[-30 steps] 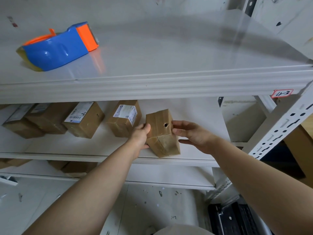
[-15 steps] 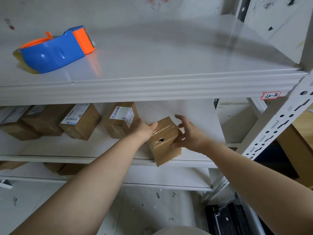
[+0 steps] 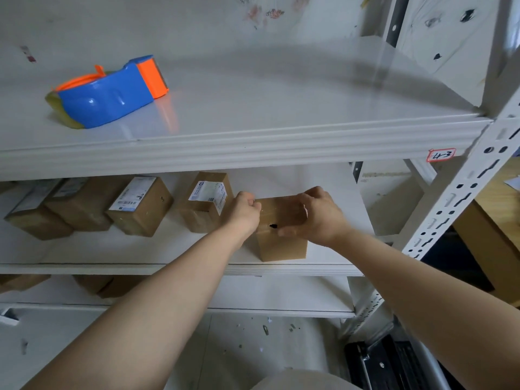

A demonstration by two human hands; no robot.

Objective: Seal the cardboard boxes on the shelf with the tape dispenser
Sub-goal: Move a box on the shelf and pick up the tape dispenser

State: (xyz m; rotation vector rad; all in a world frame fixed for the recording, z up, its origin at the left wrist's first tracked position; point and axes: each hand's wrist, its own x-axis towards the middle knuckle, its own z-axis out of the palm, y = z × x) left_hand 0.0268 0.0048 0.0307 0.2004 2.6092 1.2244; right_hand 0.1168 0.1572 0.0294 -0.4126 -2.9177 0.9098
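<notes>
Box [image 3: 281,244] gripped upright at front of middle shelf [image 3: 112,268].
Right hand [image 3: 318,218] curled over box top, left hand [image 3: 244,211] curled at upper left edge, probably pinching it. Just right of labelled boxes [image 3: 140,212]. Tape dispenser [image 3: 112,92] lying on top shelf [image 3: 253,147], untouched.

Red-bordered handwritten label [image 3: 441,155] upper right; black case [image 3: 394,364] on floor [image 3: 84,347] lower right; scraps [image 3: 266,329] strewn mid-floor.

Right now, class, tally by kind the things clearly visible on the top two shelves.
Tape dispensers: 1
Cardboard boxes: 5, counting the held box
Total: 6
</notes>
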